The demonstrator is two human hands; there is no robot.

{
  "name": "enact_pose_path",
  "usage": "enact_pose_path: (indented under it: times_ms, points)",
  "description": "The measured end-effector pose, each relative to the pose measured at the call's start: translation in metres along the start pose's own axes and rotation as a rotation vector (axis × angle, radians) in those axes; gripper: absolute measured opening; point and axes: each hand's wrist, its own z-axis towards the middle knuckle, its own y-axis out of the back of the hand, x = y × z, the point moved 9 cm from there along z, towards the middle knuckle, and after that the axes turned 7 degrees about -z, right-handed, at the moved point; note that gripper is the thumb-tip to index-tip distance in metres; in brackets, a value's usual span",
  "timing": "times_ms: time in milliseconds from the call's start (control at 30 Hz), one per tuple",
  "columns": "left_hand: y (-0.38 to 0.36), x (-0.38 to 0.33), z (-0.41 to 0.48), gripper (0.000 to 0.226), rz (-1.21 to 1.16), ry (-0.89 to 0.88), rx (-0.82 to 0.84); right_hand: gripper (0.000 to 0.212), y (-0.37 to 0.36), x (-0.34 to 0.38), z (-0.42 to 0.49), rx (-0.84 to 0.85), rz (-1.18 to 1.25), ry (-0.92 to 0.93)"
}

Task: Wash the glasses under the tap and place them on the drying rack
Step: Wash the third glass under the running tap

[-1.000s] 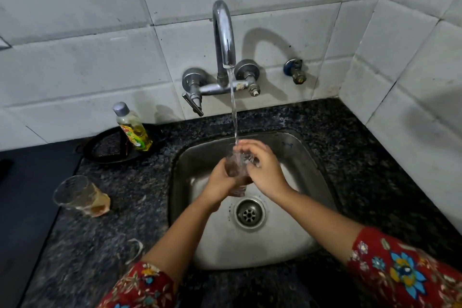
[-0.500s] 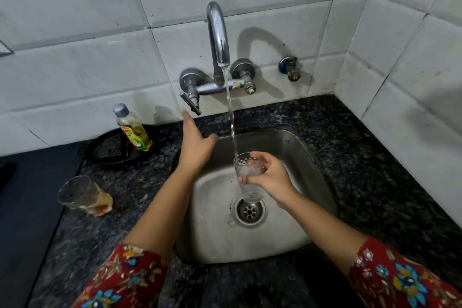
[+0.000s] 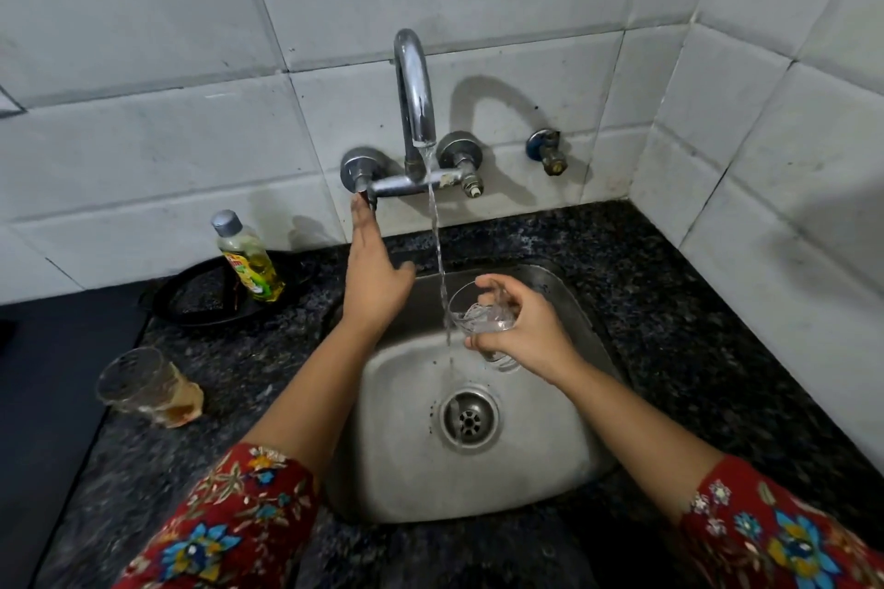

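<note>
My right hand (image 3: 526,337) grips a clear glass (image 3: 480,318) holding some water, tilted over the steel sink (image 3: 564,459). The stream from the chrome tap (image 3: 415,96) falls just past the glass's left rim toward the drain. My left hand (image 3: 370,275) is stretched up with flat fingers, its fingertips touching the tap's left lever (image 3: 366,199). A second glass (image 3: 143,385) with brownish residue lies on its side on the dark counter at the left. No drying rack is in view.
A dish-soap bottle (image 3: 248,258) stands on a black round plate (image 3: 191,301) left of the sink. A small wall valve (image 3: 547,153) sits right of the tap. White tiled walls close the back and the right; speckled granite counter (image 3: 669,325) surrounds the sink.
My left hand let go of the glass and rose to the tap's left lever. My right hand now holds the glass alone, shifted right out of the stream.
</note>
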Motion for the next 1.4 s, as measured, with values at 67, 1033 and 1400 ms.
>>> enact_pose_path:
  times_ms: [67,1033,1400]
  points:
    - [-0.006,0.010,-0.014,0.090,-0.048,0.028,0.008,0.061,-0.003,-0.005,0.000,0.087,-0.011,-0.084]
    - [-0.053,0.076,-0.178,0.032,-0.450,0.542,0.075,0.058,-0.070,-0.055,-0.097,0.701,0.605,-0.907]
    - [0.135,0.091,-0.168,0.033,-0.584,0.301,-0.402,0.043,-0.173,0.089,-0.052,0.669,0.769,-0.342]
